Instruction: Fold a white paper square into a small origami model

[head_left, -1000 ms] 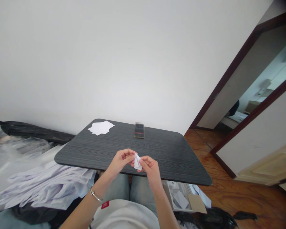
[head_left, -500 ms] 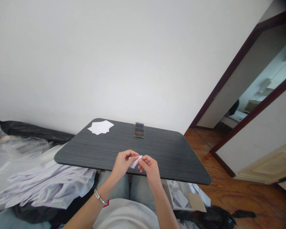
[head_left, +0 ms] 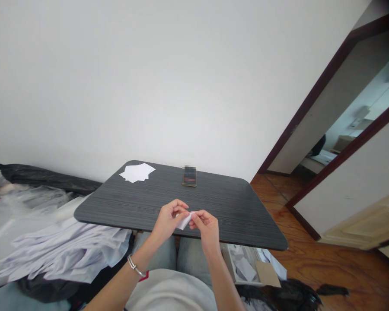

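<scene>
Between my two hands is a small folded piece of white paper (head_left: 183, 222), held over the near edge of the dark table (head_left: 220, 198). My left hand (head_left: 170, 218) pinches its left side, thumb on top and fingers curled behind. At its right upper corner, the thumb and fingertips of my right hand (head_left: 205, 224) are closed on the paper. The fingers partly cover the folds. Farther back on the table's left lies a pile of white paper sheets (head_left: 136, 172). A phone (head_left: 189, 176) rests near the table's back edge.
Left of the table lie a heap of folded white cloth or paper (head_left: 65, 246) and a long black bag (head_left: 48, 179). A box of white papers (head_left: 243, 268) stands below the table's right front. A doorway (head_left: 311, 129) opens at right above wooden flooring (head_left: 314, 263).
My right hand has shifted slightly right, and its thumb now presses on the paper's upper corner. My left fingers have lifted a little. The pile and phone stay put.
</scene>
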Demonstrator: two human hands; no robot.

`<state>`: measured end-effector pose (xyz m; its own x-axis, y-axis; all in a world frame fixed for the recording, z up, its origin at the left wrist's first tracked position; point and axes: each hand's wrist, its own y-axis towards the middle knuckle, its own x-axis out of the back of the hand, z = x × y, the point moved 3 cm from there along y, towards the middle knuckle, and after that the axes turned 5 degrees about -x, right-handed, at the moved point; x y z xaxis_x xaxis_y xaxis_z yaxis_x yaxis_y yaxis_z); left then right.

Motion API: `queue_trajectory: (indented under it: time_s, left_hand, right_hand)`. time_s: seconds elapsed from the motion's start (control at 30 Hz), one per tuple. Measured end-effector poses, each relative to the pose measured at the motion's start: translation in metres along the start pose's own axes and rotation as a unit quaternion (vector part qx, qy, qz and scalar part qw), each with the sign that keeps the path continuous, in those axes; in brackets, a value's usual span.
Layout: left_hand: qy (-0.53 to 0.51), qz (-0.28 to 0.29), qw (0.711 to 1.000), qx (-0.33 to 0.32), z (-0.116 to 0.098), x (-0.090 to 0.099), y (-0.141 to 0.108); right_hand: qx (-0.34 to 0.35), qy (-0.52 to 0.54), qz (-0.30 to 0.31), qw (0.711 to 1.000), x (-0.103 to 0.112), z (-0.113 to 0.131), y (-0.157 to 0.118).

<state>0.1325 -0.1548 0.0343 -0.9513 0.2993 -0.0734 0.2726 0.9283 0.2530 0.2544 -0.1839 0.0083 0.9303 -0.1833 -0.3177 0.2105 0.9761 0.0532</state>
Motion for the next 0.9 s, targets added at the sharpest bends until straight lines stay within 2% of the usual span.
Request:
queue_trajectory:
  time_s: [0.2, 0.33, 0.43, 0.57, 0.77, 0.9]
  left_hand:
    - [-0.006, 0.009, 1.0, -0.002, 0.0005, -0.0026, -0.0004]
    - [0.001, 0.0, 0.999, -0.048, -0.0009, -0.0043, -0.0017]
    - [0.048, 0.015, 0.996, -0.067, 0.0005, -0.0061, -0.0037]
    - [0.122, 0.018, 0.991, -0.055, 0.0053, -0.0069, -0.0052]
    - [0.142, 0.005, 0.989, -0.046, 0.0025, -0.0048, -0.0044]
    - [0.133, 0.009, 0.99, -0.042, -0.0012, -0.0039, -0.004]
  right_hand:
    - [0.01, -0.005, -0.018, 1.0, -0.0012, 0.0007, -0.0005]
    - [0.027, -0.001, -0.049, 0.998, 0.0008, 0.0026, 0.0007]
    - [0.039, 0.016, -0.072, 0.997, 0.0036, 0.0038, 0.0013]
    - [0.04, 0.035, -0.086, 0.995, 0.0054, 0.0025, 0.0015]
    - [0.025, 0.038, -0.053, 0.998, 0.0052, 0.0004, 0.0021]
    - [0.04, 0.013, -0.028, 0.999, 0.0083, 0.0022, 0.0017]
